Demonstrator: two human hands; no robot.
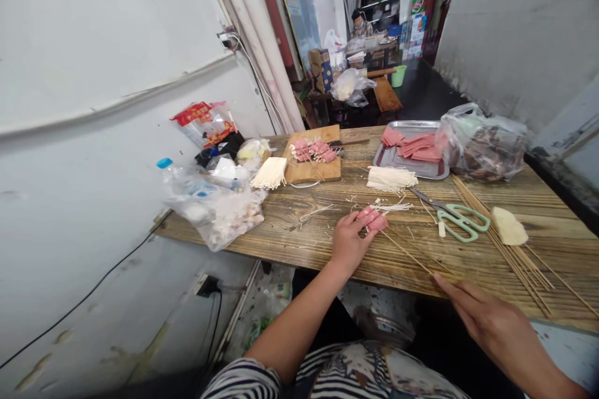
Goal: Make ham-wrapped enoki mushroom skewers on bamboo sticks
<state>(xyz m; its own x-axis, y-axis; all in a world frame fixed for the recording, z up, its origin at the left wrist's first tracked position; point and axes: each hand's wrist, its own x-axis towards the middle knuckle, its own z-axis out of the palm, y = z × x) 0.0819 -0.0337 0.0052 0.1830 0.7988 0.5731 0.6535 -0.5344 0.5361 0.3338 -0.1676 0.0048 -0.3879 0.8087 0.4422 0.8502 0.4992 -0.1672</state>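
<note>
My left hand (350, 238) is closed on a pink meat roll (376, 220) at the front of the wooden table. A thin bamboo skewer (408, 253) runs from the roll to my right hand (484, 310), whose fingers pinch its near end. Loose enoki strands (392, 207) lie just beyond the roll. Farther back is a bundle of enoki mushrooms (391, 179), and another enoki bunch (270, 173) sits by the cutting board (312, 171). Several finished pink rolls (321, 151) rest on that board. Pink meat slices (418, 146) lie on a metal tray (437, 169).
Green-handled scissors (463, 222) lie right of my hands, beside loose bamboo skewers (512, 249) and a pale yellow wedge (509, 226). A filled plastic bag (486, 143) leans over the tray. More plastic bags (219, 206) crowd the left end. Another person (360, 25) sits far back.
</note>
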